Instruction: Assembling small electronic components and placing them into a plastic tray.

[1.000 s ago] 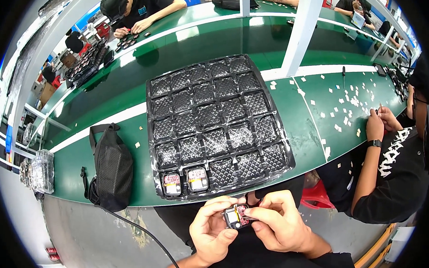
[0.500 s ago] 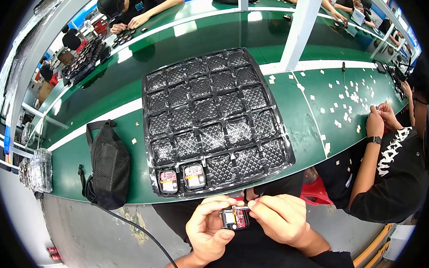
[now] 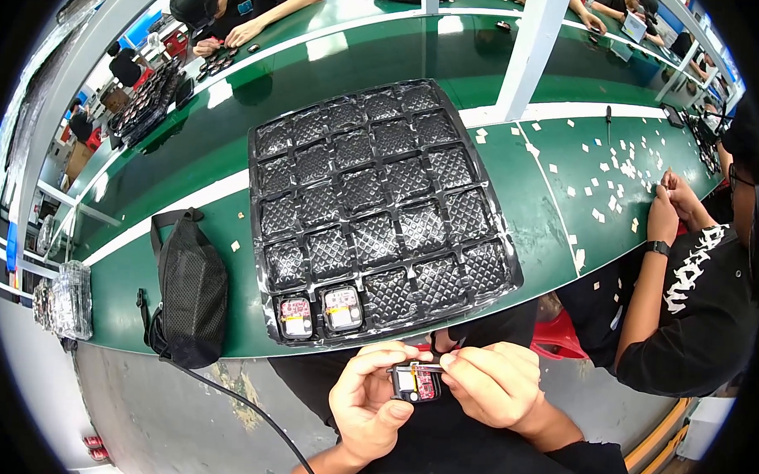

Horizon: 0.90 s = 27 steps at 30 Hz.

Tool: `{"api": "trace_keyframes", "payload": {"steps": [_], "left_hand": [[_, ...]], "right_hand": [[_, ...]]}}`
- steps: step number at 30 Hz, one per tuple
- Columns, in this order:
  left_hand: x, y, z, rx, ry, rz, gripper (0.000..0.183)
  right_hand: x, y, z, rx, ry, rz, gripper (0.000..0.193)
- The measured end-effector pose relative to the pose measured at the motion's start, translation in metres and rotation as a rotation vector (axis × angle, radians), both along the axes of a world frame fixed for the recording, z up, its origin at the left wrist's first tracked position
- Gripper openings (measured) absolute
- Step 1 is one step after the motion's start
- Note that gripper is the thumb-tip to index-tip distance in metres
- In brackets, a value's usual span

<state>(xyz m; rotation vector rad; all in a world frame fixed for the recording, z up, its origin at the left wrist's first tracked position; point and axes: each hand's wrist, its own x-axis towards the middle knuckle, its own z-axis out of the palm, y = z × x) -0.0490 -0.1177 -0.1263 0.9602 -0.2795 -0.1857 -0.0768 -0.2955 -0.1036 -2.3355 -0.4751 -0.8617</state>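
Note:
Just off the near edge of the bench, my left hand point(image 3: 364, 404) grips a small black device housing point(image 3: 404, 393) between thumb and fingers. Its open face shows a red circuit board, a pale block and a yellow strip. From the other side, my right hand point(image 3: 498, 386) pinches a thin metal tool that looks like tweezers point(image 3: 427, 368). That tool lies across the housing's upper edge; its tip is too small to make out. Two similar open devices, one point(image 3: 295, 319) at the near left corner and another point(image 3: 341, 309) beside it, sit in a black moulded tray point(image 3: 363, 276).
A black mesh bag point(image 3: 192, 293) lies left of the tray on the green bench point(image 3: 523, 208), with a cable hanging below. Small pale squares point(image 3: 628, 169) are scattered at right, near a screwdriver point(image 3: 608, 120) and a co-worker's hands point(image 3: 675, 197). A white post point(image 3: 528, 58) rises behind.
The metal tool has shifted slightly and now lies more squarely along the housing's upper edge. Both hands stay in nearly the same place. The view has tilted a little.

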Motion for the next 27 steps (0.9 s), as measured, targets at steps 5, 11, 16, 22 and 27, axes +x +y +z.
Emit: {"api": "trace_keyframes", "payload": {"steps": [5, 11, 16, 22, 27], "left_hand": [[-0.0004, 0.0008, -0.0011, 0.006, -0.001, -0.001, 0.060], [-0.0006, -0.0004, -0.0020, 0.007, -0.009, -0.001, 0.060], [0.0003, -0.0008, -0.0038, 0.027, -0.034, 0.019, 0.059], [-0.0033, -0.0043, 0.0005, 0.132, 0.013, 0.075, 0.067], [-0.0023, -0.0017, -0.0028, 0.041, -0.027, 0.009, 0.057]], "right_hand": [[-0.0005, -0.0002, -0.0021, -0.004, -0.015, -0.001, 0.023], [-0.0029, -0.0014, -0.0026, 0.008, 0.012, -0.002, 0.025], [-0.0044, -0.0014, -0.0027, -0.007, 0.024, -0.012, 0.026], [-0.0037, -0.0010, -0.0059, -0.080, -0.065, -0.040, 0.027], [-0.0039, -0.0007, -0.0072, -0.084, -0.057, -0.032, 0.025]]}}
